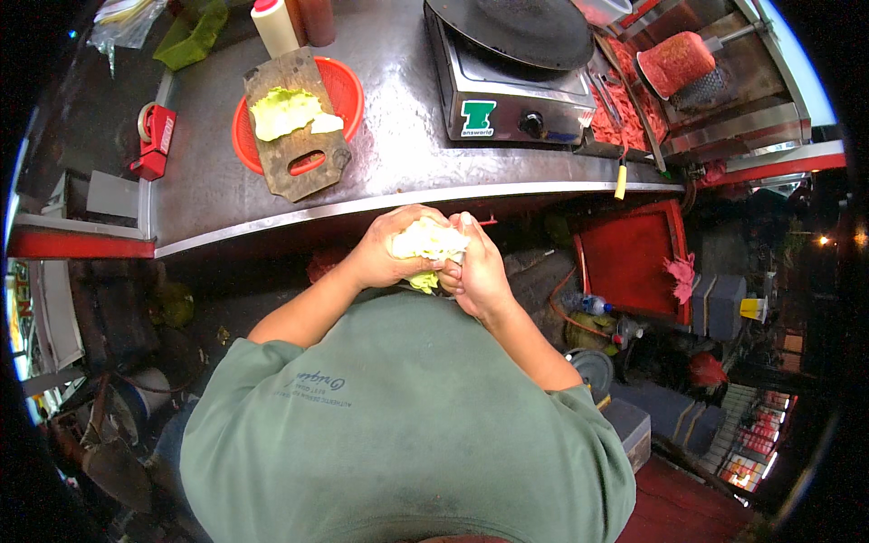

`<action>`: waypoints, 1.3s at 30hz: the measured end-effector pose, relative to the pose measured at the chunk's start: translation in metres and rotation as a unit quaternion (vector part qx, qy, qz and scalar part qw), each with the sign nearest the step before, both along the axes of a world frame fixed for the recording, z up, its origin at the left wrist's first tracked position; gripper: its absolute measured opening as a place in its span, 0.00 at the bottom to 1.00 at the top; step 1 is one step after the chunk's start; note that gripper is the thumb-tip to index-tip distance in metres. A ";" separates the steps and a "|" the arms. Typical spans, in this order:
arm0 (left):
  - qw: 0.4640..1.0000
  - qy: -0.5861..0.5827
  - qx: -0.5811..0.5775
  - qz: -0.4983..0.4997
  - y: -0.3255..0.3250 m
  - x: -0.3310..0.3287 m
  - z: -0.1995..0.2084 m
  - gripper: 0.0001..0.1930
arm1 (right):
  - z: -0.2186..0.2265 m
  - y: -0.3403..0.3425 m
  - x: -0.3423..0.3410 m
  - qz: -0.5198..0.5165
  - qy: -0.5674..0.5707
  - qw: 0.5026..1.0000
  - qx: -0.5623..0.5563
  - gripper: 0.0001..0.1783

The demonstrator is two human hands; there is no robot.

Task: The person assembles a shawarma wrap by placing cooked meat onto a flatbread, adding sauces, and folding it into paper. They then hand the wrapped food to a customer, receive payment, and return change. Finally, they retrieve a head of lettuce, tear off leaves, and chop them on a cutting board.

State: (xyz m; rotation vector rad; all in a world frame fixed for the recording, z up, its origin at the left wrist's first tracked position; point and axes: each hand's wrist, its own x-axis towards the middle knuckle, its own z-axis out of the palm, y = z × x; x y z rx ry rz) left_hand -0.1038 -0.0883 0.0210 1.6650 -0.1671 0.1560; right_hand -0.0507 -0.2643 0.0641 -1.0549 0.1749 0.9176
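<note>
In front of my chest, just short of the counter's edge, both hands grip a pale green lettuce head (427, 239). My left hand (380, 253) is wrapped round its left side. On the right, my right hand (480, 271) is closed at its edge, thumb raised and fingers curled. A piece of leaf hangs out below the hands. Beyond them, torn lettuce leaves (288, 112) lie on a wooden cutting board (303, 176), which rests across a red plastic basket (355, 100).
A gas stove (511, 107) with a black griddle pan (516, 32) stands on the metal counter (389, 118). Right of it are shredded red meat (620, 118) and a skewered meat cone (677, 65). A red tape dispenser (156, 140) sits at left; a cream squeeze bottle (274, 29) stands behind the board.
</note>
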 end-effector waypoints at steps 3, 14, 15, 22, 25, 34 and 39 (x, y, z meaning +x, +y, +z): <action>0.998 -0.040 0.011 0.047 -0.006 0.000 -0.003 0.23 | -0.014 -0.001 0.002 -0.022 -0.145 0.989 -0.036 0.15; 0.978 0.019 -0.193 0.077 -0.026 -0.005 -0.002 0.20 | -0.041 -0.006 0.000 -0.113 -0.509 0.852 -0.041 0.11; 0.981 0.004 -0.173 0.084 -0.025 -0.005 -0.002 0.19 | -0.039 -0.005 -0.002 -0.113 -0.507 0.854 -0.028 0.11; 0.875 0.105 -0.471 0.044 -0.011 -0.020 -0.012 0.19 | -0.033 -0.004 -0.009 -0.021 -0.200 0.952 0.230 0.16; 0.902 0.143 -0.406 0.040 0.005 -0.041 -0.024 0.20 | -0.044 -0.013 -0.007 -0.049 -0.174 0.955 0.235 0.15; 0.882 0.240 -0.398 0.074 0.067 -0.123 -0.069 0.29 | -0.211 -0.025 -0.019 -0.130 0.040 0.975 -0.177 0.10; 0.869 0.240 -0.428 0.067 0.074 -0.140 -0.076 0.31 | -0.274 0.038 -0.011 0.100 0.022 0.929 -0.354 0.22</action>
